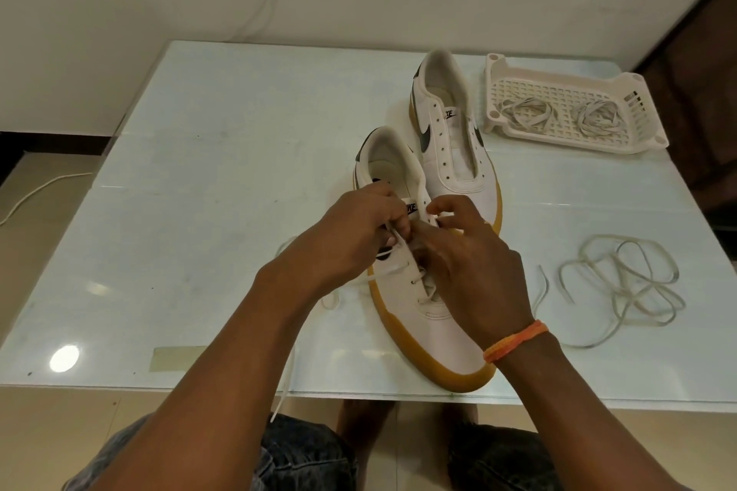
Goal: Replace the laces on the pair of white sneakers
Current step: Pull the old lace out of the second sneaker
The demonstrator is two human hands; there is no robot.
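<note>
Two white sneakers with gum soles stand on the table. The near sneaker (428,325) points its toe at me, and a white lace (389,270) is threaded through its lower eyelets. My left hand (351,229) pinches that lace over the sneaker's left eyelet row. My right hand (472,259) lies over the tongue with fingers curled at the right eyelets; what it grips is hidden. One lace end (284,391) hangs over the table's front edge. The far sneaker (452,139) has bare eyelets.
A white plastic basket (574,92) at the back right holds two bundled laces (526,112). A loose tangled lace (626,283) lies on the table to the right. The white table (223,179) has tape near its front edge. My knees show below the edge.
</note>
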